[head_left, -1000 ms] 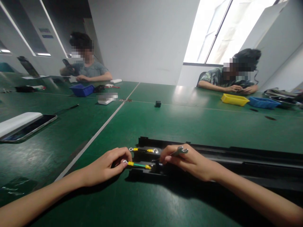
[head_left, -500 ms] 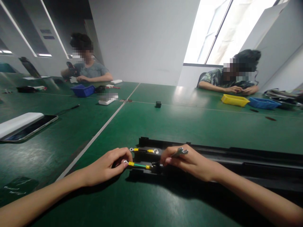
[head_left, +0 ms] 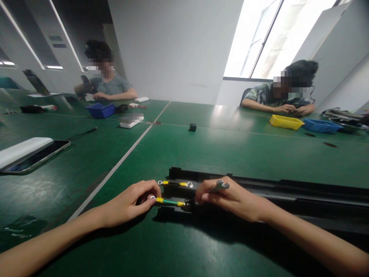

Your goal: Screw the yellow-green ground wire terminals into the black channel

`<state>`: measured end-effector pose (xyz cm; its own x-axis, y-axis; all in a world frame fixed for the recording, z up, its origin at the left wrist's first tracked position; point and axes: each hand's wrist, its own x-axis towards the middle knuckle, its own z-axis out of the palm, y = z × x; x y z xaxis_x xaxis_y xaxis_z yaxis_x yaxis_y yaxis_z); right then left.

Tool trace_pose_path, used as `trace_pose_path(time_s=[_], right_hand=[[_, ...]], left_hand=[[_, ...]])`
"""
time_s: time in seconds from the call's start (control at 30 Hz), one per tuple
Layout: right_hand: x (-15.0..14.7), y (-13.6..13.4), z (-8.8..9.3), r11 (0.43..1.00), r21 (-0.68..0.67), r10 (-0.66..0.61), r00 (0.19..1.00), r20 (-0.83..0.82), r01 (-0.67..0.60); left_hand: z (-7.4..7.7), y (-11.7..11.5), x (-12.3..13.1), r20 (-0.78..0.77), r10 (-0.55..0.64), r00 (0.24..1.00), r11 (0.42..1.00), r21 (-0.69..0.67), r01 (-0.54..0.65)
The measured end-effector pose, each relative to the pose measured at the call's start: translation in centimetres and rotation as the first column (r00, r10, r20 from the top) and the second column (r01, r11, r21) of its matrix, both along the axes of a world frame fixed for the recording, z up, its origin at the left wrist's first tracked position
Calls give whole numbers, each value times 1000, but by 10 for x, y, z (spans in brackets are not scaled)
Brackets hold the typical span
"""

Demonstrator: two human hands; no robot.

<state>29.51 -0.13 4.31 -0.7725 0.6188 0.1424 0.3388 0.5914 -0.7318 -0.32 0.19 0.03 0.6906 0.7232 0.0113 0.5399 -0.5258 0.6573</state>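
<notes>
A long black plastic housing (head_left: 288, 196) lies across the green table in front of me. My left hand (head_left: 131, 202) pinches the ring terminal at the left end of a short green wire with yellow sleeves (head_left: 170, 201), which lies on the housing's left end. My right hand (head_left: 230, 198) is closed round a small metal wrench (head_left: 217, 187), its lower end at the wire's right terminal. A second wire with yellow sleeves and ring terminals (head_left: 174, 183) lies just behind on the housing.
A phone (head_left: 37, 154) and a white box (head_left: 20, 149) lie at the left. Two other people sit at the far side, one by a blue bin (head_left: 99, 110), one by a yellow bin (head_left: 285, 121) and a blue bin (head_left: 323, 125). A small black part (head_left: 192, 127) sits mid-table.
Almost nothing has moved; my right hand and the wrench shifted only slightly, and both hands keep their hold.
</notes>
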Motion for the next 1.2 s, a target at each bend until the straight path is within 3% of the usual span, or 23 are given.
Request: trace_pose_path(time_s=[0.23,0.4,0.67,1.2], right_hand=[[-2,-4,1,989,-121,-87,995,-59,79],[-3,-3,0,995,-8,-96,995,-29,96],[-2,-2,-1,998,42,-49,999,7,49],[1,-1,-3,1000,25,5,1000,-18,-4]], left_hand=[[2,0,1,-5,12,1000,1000,-4,-12],[1,-1,1,0,10,1000,1000,1,-10],[3,0,2,3,9,1000,1000,8,-10],[2,0,2,3,12,1000,1000,-5,-12]])
